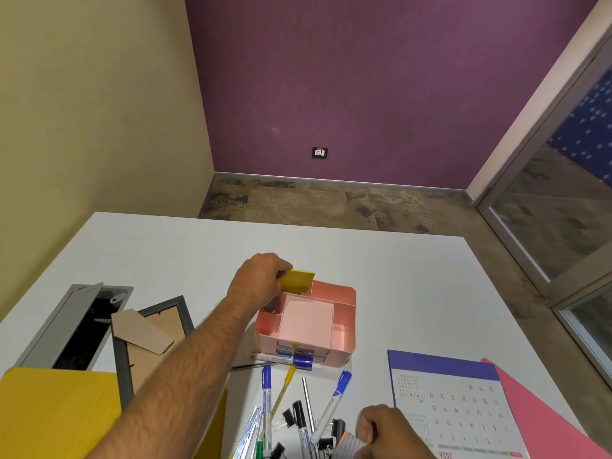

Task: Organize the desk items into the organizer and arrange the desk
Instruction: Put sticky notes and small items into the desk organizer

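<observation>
Landmark for all entries: the pink organizer (pixel 306 321), standing mid-desk.

Item 1, nearest us, below and right of the organizer: our right hand (pixel 385 432). We see its fingers curled over a small ribbed grey-and-orange object (pixel 347 442); whether it is actually gripped or only covered we cannot tell.

Item 2, just in front of the organizer: loose markers (pixel 331 405), pens and black binder clips (pixel 288 417), in a scattered heap. We judge these light, stiff and smooth, apt to roll; best taken mid-barrel, several at once. One blue-capped marker (pixel 284 359) lies touching the organizer's front wall.

Item 3, right of the organizer: a desk calendar (pixel 457 405) lying on a pink folder (pixel 543 422). Thin card, we judge; it will flex if lifted by one corner.

Item 4, left of the organizer: a yellow folder (pixel 56 415) and two picture frames (pixel 122 326), backs up.

Item 5, at the organizer's far left corner: our left hand (pixel 261 276), pinching a yellow sticky-note pad (pixel 298 281) by its left edge, fingers closed narrowly on it. The pad stands upright, its lower edge in or just above the rear compartment. We judge it light, slightly soft, safe to hold by the edge.
</observation>
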Motion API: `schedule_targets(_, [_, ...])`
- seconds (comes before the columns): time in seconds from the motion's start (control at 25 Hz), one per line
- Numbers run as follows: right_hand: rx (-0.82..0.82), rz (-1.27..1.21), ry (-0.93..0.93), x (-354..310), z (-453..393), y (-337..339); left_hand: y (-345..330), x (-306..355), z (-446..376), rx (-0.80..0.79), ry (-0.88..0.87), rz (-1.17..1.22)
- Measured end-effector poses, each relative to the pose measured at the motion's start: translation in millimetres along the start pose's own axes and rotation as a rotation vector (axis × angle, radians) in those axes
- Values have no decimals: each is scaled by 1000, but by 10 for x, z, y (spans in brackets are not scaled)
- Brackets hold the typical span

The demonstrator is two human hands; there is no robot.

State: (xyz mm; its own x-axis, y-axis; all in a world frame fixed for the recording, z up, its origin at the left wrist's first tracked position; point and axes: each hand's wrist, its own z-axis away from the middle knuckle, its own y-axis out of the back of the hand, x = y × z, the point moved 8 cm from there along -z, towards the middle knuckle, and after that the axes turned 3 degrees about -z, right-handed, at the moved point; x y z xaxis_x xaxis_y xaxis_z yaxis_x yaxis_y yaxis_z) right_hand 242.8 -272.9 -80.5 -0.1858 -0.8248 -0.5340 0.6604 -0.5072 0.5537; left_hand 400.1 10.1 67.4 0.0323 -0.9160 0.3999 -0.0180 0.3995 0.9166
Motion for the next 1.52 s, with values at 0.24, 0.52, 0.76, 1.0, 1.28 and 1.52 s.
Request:
schedule_targets(0.24, [33,-272,31,-282,155,458,-258,-46,120,-116,9,-7])
schedule_targets(0.52, [452,-379,327,-1086,261,1257,-135,318,348,-126,-160,616])
schedule_targets(0.76, [668,-212,480,-1634,303,1388,-191,541,480,-139,-273,579])
schedule_targets(1.0, [1018,-360,394,-1142,279,1291,101,315,344,40,-238,476])
schedule_targets(1.28, [638,112,112,-225,-305,137,273,9,116,191,-91,444])
schedule_targets(1.52, [528,373,21,56,-566,-100,149,7,33,173,-52,369])
